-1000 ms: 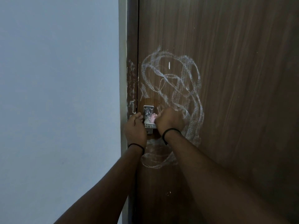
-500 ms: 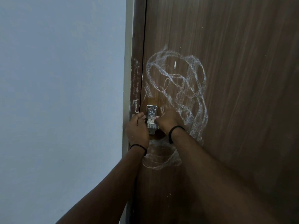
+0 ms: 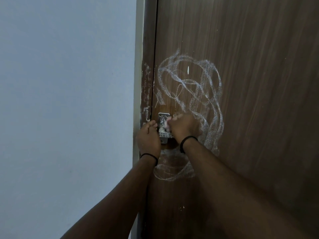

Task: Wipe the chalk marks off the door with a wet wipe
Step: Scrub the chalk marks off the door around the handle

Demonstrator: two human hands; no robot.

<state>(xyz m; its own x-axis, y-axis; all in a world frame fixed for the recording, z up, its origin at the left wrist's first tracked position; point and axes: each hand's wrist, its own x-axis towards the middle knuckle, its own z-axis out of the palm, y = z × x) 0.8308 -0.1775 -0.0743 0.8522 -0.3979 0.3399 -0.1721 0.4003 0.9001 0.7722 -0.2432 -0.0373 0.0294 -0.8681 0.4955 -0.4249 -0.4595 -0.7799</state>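
Observation:
A brown wooden door (image 3: pixel 250 83) carries white chalk scribbles (image 3: pixel 203 87) in loops above the latch and a fainter loop below my wrists. My right hand (image 3: pixel 184 128) is closed on a crumpled pale pink wet wipe (image 3: pixel 167 121), pressing it against the metal latch plate (image 3: pixel 163 125). My left hand (image 3: pixel 148 137) rests curled at the door edge, just left of the latch, its fingers against the metal. Both wrists wear thin black bands. Much of the wipe is hidden by my right fingers.
The dark door frame (image 3: pixel 147 66) left of the door has chalk smears. A plain pale blue wall (image 3: pixel 69 100) fills the left half of the view.
My right hand has shifted slightly up along the latch plate with the wipe. The view has drifted, so the door sits further right. My left hand stays at the door edge.

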